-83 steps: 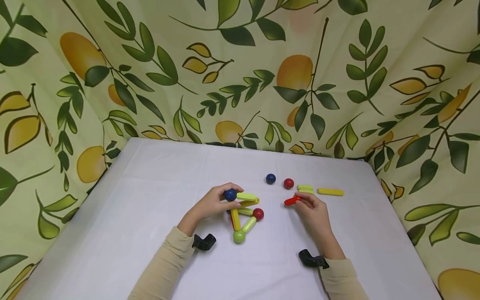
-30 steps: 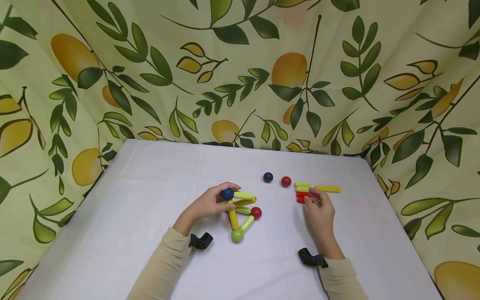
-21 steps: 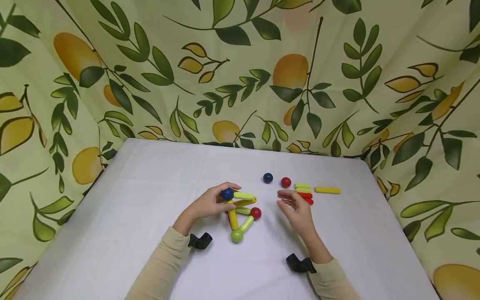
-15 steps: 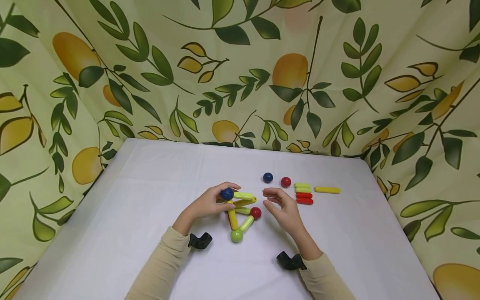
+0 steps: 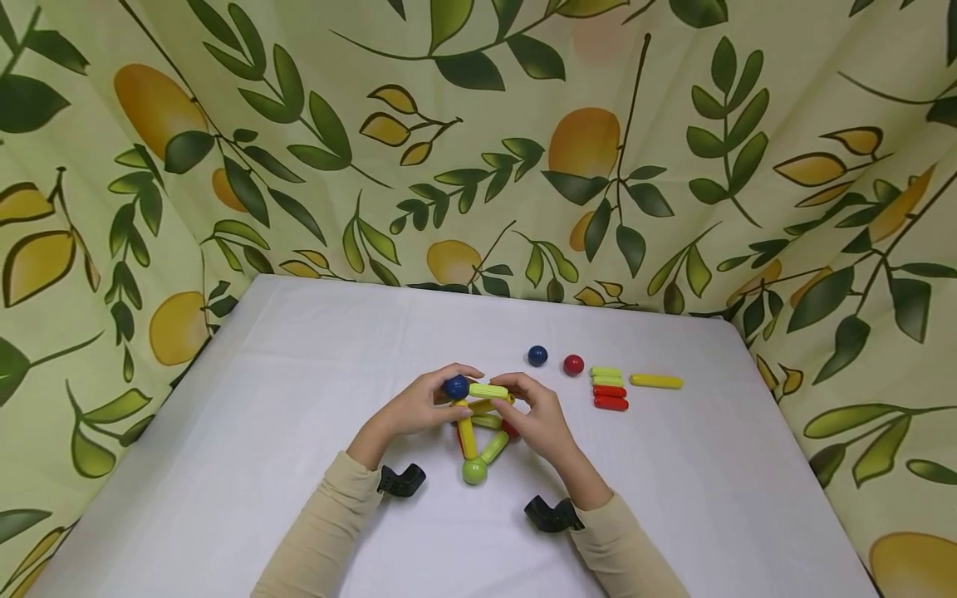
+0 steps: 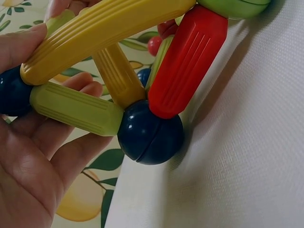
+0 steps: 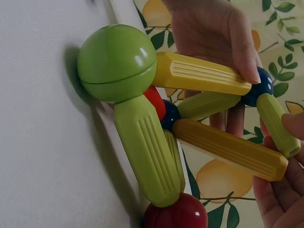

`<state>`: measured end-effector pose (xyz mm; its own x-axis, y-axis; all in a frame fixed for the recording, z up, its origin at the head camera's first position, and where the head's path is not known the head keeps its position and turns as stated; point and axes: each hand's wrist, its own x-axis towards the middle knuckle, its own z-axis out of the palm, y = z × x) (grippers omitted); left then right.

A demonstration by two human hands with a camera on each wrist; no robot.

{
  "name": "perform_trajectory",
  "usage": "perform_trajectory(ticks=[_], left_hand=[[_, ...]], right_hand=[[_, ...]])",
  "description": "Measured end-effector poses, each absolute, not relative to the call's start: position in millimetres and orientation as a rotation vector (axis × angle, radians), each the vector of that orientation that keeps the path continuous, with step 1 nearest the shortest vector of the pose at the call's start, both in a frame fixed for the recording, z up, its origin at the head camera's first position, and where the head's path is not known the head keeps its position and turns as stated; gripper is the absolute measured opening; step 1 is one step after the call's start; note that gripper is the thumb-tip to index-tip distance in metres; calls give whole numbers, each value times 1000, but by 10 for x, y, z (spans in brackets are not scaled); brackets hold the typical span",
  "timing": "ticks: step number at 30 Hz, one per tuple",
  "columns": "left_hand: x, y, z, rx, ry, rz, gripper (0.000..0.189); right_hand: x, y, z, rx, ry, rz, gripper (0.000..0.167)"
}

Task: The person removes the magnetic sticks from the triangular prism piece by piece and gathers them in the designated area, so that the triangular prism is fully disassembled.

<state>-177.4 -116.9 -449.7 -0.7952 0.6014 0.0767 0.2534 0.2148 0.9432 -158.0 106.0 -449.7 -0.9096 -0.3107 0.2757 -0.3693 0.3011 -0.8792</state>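
At six o'clock on a frame (image 5: 467, 436) of glossy coloured sticks and balls, a shiny light-green ball (image 5: 474, 473) rests on the white, cloth-covered tabletop (image 5: 449, 536). Toward ten, the left hand (image 5: 415, 407) grips the frame by its raised dark-blue ball (image 5: 455, 386); toward two, the right hand (image 5: 540, 417) pinches a ribbed light-green stick (image 5: 488, 390). Farther, around two, lie two red sticks (image 5: 611, 404), two light-green sticks (image 5: 606, 373) and one yellow stick (image 5: 656, 381); nearer one, loose red (image 5: 573, 365) and dark-blue (image 5: 537, 355) balls.

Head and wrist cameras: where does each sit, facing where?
Head: head-worn, facing forward and down at the white-clothed table; left hand, right hand, beige sleeves show.
Left wrist: on that wrist, facing the glossy multicoloured ball-and-rod model; left hand at left.
Right wrist: on that wrist, facing the model; left hand at top, right hand at right.
Both wrist views share the glossy light-green ball.
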Motion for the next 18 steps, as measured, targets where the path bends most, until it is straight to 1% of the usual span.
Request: perform_trajectory(ticks=[5, 14, 18], left_hand=[[-1773, -1167, -4495, 805, 2187, 1608, 51], [-1760, -1181, -4494, 851, 2188, 1628, 43], [-1762, -1188, -4493, 859, 2197, 1611, 45]], right_hand=[[-1584, 1025, -4503, 628, -2481, 1689, 22], [-1573, 988, -4534, 549, -2397, 1655, 20], [-1565, 986, -4527, 476, -2325, 1645, 20]])
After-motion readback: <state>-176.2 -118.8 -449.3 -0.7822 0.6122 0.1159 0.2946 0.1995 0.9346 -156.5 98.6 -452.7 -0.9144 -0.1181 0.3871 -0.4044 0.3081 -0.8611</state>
